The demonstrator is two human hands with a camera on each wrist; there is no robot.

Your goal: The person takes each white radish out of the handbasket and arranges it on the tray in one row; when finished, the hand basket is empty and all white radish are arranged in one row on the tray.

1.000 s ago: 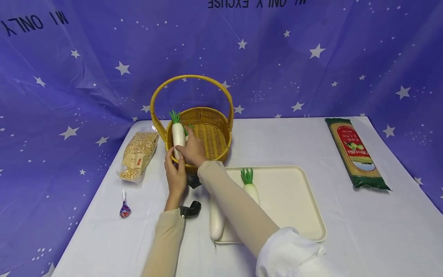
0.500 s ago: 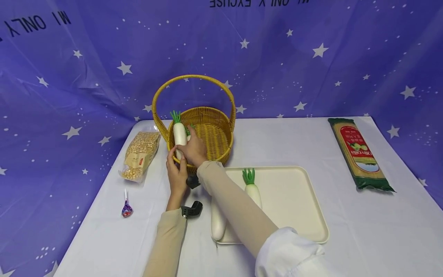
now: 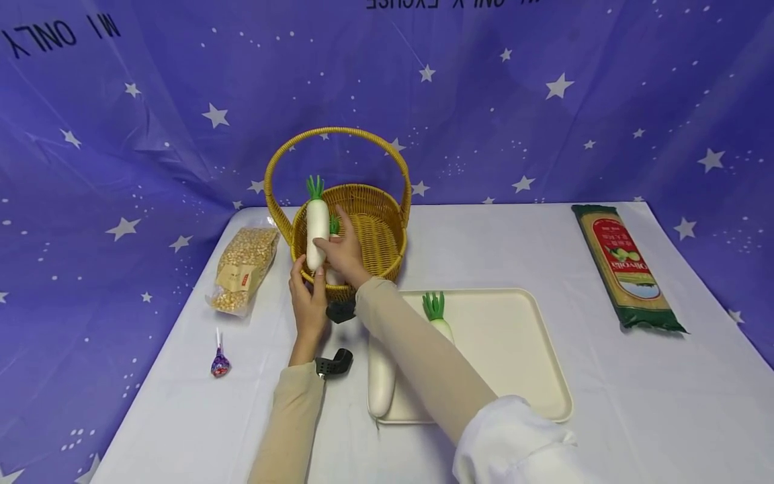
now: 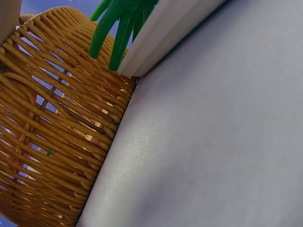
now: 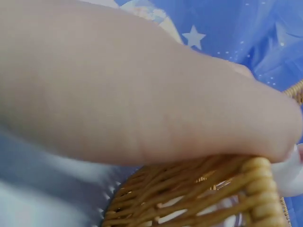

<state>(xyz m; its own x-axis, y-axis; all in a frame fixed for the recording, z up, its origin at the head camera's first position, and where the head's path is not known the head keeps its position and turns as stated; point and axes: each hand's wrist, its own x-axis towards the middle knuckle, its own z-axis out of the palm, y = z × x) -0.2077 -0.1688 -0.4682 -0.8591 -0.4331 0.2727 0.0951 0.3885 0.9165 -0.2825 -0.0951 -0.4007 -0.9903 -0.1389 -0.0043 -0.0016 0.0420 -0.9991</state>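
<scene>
In the head view my right hand (image 3: pixel 343 250) holds a white radish (image 3: pixel 317 225) with green leaves upright over the left side of a wicker basket (image 3: pixel 377 242), thumb across its front. My left hand (image 3: pixel 308 306) grips the basket's near-left rim, just below the radish's lower end. Inside the basket, partly behind the right hand, is another white radish (image 3: pixel 333 274). Two more radishes lie on a cream tray (image 3: pixel 508 356): a long radish (image 3: pixel 381 386) at its left edge, and a leafy radish (image 3: pixel 440 326) partly hidden by the right sleeve.
A bag of corn kernels (image 3: pixel 244 269) lies left of the basket, with a lollipop (image 3: pixel 220 363) nearer the front. At the far right is a green-ended noodle packet (image 3: pixel 629 269). The basket's tall handle (image 3: pixel 338 129) arches above the hands. A starry purple cloth hangs behind.
The right hand has raised the radish slightly and shifted it right, uncovering more of the radish inside the basket. The left hand stays at the rim.
</scene>
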